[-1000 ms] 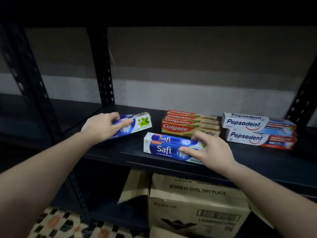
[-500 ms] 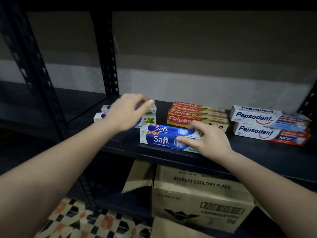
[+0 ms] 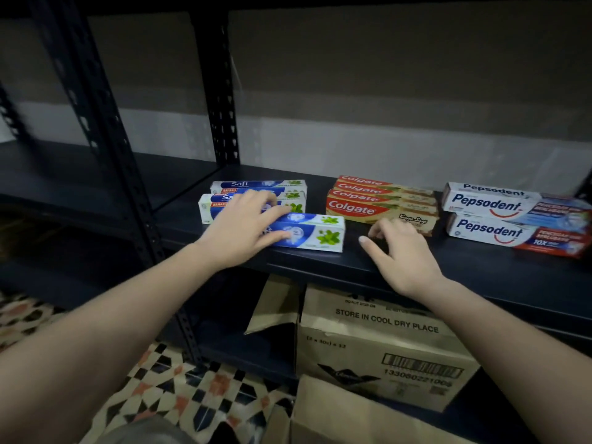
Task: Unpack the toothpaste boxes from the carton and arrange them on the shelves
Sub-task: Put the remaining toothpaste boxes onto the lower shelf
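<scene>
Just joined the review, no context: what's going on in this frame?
A person is stocking toothpaste boxes on a dark metal shelf. The left hand lies on the front Safi box, fingers fairly straight, near the other Safi boxes behind. The right hand hovers or rests empty in front of the Colgate stack. Two Pepsodent boxes sit at right. The open carton stands on the shelf below.

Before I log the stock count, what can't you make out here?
Head view only:
- Front blue-and-white Safi toothpaste box: brand name hidden under left hand.
- Brown cardboard carton: contents hidden by the dark shelf; small print blurred.
- Lower red-and-white Pepsodent box: right end cut off by the frame edge.
</scene>
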